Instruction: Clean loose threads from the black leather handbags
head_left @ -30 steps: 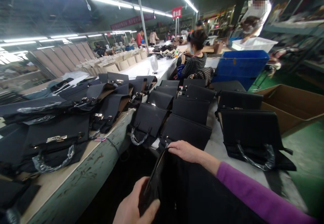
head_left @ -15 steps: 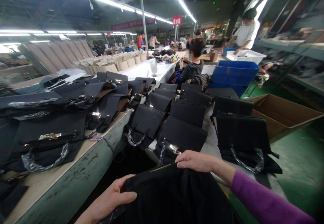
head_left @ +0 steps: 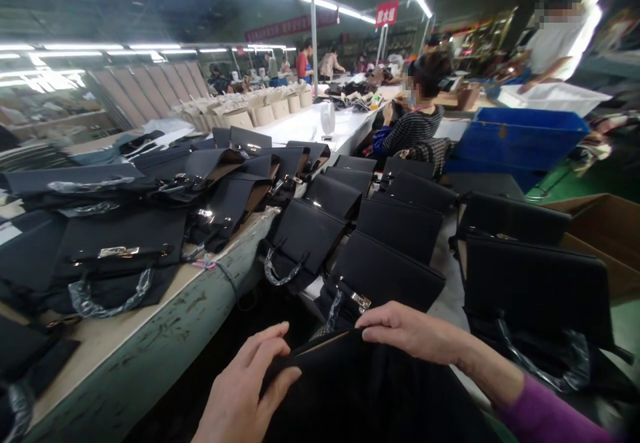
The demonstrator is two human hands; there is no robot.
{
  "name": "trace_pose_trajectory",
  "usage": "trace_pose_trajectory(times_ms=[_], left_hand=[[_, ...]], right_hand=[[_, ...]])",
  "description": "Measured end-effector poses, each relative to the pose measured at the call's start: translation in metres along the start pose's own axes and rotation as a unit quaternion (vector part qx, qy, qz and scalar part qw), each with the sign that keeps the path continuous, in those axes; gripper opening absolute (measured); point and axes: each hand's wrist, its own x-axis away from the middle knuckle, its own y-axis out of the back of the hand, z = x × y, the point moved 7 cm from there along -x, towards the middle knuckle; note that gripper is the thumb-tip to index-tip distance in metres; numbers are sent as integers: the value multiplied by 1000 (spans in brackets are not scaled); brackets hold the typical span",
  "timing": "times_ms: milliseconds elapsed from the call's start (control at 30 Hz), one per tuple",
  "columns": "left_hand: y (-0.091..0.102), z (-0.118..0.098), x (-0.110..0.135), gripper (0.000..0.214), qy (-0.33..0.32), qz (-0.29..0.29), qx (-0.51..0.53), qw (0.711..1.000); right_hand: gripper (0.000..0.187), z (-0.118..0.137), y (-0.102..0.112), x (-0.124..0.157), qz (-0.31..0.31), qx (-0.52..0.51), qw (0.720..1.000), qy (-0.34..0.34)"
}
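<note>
A black bag lies right below me at the bottom of the view. My left hand grips its near left edge, thumb on top and fingers curled over the rim. At the upper edge, my right hand, in a purple sleeve, pinches the same bag. Just beyond my right hand stands a black handbag with a metal clasp, its handle wrapped in plastic.
Rows of black handbags cover the workbench ahead, more on the green-edged table at left. A seated person in a striped top works farther back. Blue crates and a cardboard box stand at right.
My left hand shifted up and right along the bag's edge, fingers now curled over the rim. The view swung slightly left and down; my right hand keeps its hold.
</note>
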Motion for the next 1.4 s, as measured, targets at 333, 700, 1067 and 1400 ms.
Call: trace_pose_trajectory(times_ms=[333,700,1067,1400], left_hand=[[-13,0,-13,5,-10,-15,-119,993],[-22,8,-18,15,44,9,-65,997],[-19,-47,4,21,-325,-80,-193,922],[-41,-49,-29,5,-149,7,-211,966]], right_hand=[[27,3,3,-19,-14,120,992,31],[28,-11,4,-19,-25,123,992,22],[22,-21,1,-20,-43,113,993,16],[21,-16,-7,-17,1,48,999,15]])
